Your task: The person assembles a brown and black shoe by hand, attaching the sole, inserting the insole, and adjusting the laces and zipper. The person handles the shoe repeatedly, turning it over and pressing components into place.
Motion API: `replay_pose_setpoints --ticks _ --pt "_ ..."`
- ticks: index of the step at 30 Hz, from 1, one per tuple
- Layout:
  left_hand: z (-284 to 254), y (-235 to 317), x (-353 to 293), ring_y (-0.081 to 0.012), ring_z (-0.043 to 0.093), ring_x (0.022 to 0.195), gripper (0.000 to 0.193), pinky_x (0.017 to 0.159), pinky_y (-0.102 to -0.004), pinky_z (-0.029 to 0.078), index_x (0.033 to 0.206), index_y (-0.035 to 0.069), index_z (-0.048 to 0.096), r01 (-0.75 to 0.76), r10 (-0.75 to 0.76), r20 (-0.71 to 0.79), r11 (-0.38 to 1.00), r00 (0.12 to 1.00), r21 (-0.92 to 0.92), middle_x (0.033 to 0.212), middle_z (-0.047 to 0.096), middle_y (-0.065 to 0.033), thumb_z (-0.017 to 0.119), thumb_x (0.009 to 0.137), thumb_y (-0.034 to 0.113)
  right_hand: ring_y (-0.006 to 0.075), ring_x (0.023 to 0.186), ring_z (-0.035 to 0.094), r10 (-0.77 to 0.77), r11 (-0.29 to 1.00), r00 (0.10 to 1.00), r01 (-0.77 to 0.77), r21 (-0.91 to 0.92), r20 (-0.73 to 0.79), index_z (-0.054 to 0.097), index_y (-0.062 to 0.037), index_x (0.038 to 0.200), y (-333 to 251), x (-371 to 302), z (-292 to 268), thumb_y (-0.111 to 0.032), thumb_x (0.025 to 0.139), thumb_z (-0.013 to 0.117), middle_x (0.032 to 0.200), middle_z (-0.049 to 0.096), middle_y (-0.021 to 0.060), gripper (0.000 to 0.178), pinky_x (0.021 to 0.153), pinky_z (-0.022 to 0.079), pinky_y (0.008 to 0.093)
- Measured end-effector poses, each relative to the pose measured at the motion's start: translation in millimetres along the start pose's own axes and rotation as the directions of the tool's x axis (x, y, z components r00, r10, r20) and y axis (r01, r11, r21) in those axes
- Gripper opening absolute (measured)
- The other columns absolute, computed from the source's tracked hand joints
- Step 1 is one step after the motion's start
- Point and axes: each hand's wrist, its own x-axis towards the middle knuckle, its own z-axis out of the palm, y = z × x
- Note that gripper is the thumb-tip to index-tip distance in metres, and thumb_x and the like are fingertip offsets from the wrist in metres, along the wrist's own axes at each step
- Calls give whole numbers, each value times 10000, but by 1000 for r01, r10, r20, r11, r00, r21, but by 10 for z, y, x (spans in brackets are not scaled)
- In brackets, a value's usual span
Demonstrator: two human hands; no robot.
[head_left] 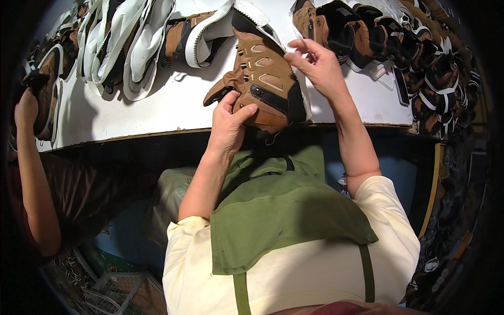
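A brown and black shoe upper [268, 76] is held up over the table's near edge, with cut-out patterned panels and a white rim along its right side. My left hand [229, 121] is closed on its lower left edge, thumb over the brown material and the other fingers partly hidden behind it. At the upper right of this shoe upper, my right hand [323, 68] has its thumb and forefinger bent together close to the white rim. Anything fine between those fingertips is too small to make out. A loose dark thread hangs from the bottom of the shoe upper.
White-lined shoe uppers [142, 52] stand in a row on the white table [113, 118] at left. More brown and black shoe uppers [362, 31] crowd the right, beside a dark flat phone-like object [401, 86]. At far left, a co-worker's hand [26, 107] holds another shoe upper.
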Motion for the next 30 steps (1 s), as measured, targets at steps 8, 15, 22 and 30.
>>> replay_pose_setpoints --ticks 8,15,22,30 --pt "-61 29 -8 -148 634 975 419 884 -291 509 1197 -49 553 49 -50 65 999 997 18 1109 650 -99 696 805 -8 234 741 631 -443 889 892 450 -88 89 644 -46 1170 -402 -327 -137 -193 877 668 903 621 100 328 652 506 312" --pt "-82 112 -23 -145 643 952 454 875 -287 512 1202 -49 565 101 -105 111 994 988 46 1093 660 -97 718 778 6 239 761 640 -629 653 723 690 -311 284 653 -90 1063 -427 -267 -86 -193 818 714 876 627 58 273 615 504 338" --pt "-104 157 -36 -145 645 949 460 878 -292 514 1198 -49 568 125 -130 118 991 984 49 1092 663 -102 729 771 13 241 757 623 -580 638 729 684 -353 364 656 -100 1047 -378 -269 -67 -196 805 715 852 602 46 267 617 489 361" --pt "-82 181 -58 -127 633 947 464 873 -278 511 1197 -52 572 106 -120 116 988 986 116 1086 660 -90 734 766 13 252 758 613 -570 639 735 678 -364 367 678 -97 1069 -382 -280 -76 -164 765 759 868 615 64 323 641 487 359"
